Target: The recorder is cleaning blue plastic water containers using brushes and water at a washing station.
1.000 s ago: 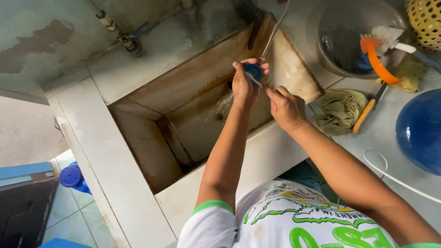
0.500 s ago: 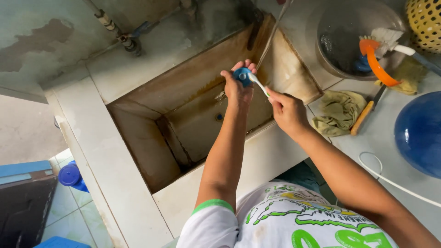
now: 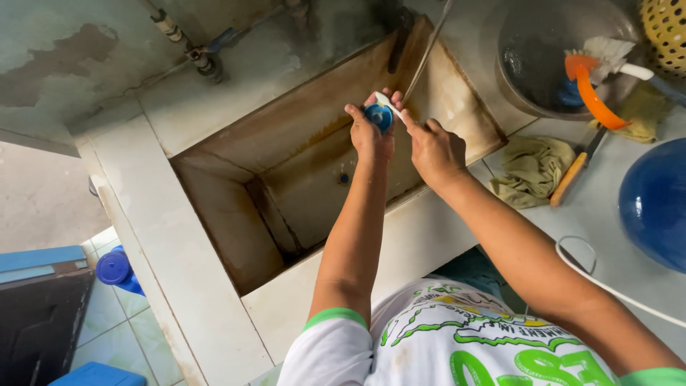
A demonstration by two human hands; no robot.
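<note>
Over stained sink point(image 3: 236, 214), left hand point(image 3: 370, 136) grips blue cap point(image 3: 378, 116); right hand point(image 3: 434, 150) alongside.

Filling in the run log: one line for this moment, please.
left hand: holds small blue round part | right hand: white tool on part | over stained sink

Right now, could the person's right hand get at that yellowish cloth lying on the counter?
Probably yes: the cloth lies in the open beside the right hand, with nothing between them. But that hand grips a thin white tool, so it isn't free.

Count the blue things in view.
5: small blue cap in the left hand, big bowl at right, bottle, box and lid on the floor. More may be hidden.
</note>
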